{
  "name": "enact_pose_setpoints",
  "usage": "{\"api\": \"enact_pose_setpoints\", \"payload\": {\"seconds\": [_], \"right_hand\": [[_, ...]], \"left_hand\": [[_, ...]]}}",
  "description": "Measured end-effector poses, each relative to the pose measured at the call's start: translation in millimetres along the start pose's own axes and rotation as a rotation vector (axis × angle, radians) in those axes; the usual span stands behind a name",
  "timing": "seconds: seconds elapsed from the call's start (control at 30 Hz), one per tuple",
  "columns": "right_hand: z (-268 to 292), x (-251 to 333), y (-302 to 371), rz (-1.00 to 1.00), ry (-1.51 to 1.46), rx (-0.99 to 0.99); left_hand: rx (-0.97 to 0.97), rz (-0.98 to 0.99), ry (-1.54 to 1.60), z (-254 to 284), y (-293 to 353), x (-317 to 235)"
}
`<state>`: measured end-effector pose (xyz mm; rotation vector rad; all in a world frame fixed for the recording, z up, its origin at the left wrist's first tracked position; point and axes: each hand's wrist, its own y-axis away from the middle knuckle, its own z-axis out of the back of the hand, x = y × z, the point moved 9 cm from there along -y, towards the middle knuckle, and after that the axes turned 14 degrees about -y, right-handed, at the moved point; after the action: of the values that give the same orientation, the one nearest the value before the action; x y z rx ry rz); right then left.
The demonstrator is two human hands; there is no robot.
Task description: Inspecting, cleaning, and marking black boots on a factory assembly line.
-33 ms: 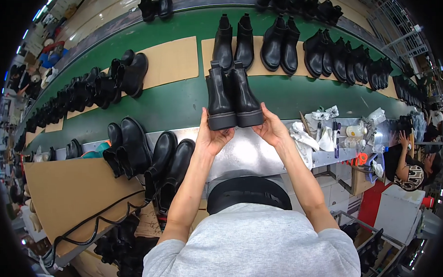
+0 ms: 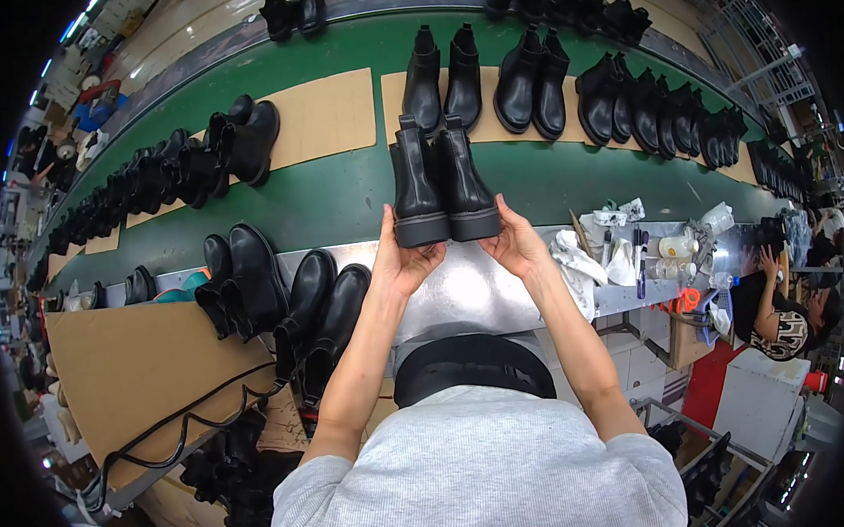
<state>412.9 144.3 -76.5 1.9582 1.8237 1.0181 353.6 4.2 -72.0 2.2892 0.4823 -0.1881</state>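
Observation:
Two glossy black ankle boots stand side by side in front of me, heels toward me and pull tabs up. My left hand [image 2: 403, 259] grips the left boot [image 2: 416, 185] low at its chunky sole, thumb along the outer side. On the other side, my right hand [image 2: 517, 244] holds the right boot [image 2: 465, 178] the same way. Fingers of both hands curl beneath the soles, so their tips are partly hidden. Just beyond is another pair of black boots [image 2: 462, 76] on a cardboard sheet [image 2: 329, 118].
Rows of black boots line the green bench [image 2: 332, 206] on both sides. Left of me, more boots [image 2: 260, 278] stand by a brown cardboard panel [image 2: 156, 375] and a black cable [image 2: 181, 430]. White cloths [image 2: 575, 267], pens and bottles [image 2: 677, 248] lie right. A person [image 2: 777, 316] works at far right.

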Motion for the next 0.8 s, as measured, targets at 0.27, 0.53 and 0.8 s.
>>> {"api": "enact_pose_setpoints", "payload": {"seconds": [0.27,0.53,0.8], "right_hand": [[14.2,-8.7,20.1,0.034,-0.182,0.034],[58.8,-19.6,15.6,-0.032,-0.565,0.13],[57.0,-46.3,41.2,-0.086,-0.184,0.034]], "left_hand": [[0.172,-0.096,-0.079,20.8,3.1,18.6],[-0.748,-0.862,-1.36,87.6,61.8,-49.7],[-0.217,-0.697,-1.287,-60.8,53.6,43.4]]}}
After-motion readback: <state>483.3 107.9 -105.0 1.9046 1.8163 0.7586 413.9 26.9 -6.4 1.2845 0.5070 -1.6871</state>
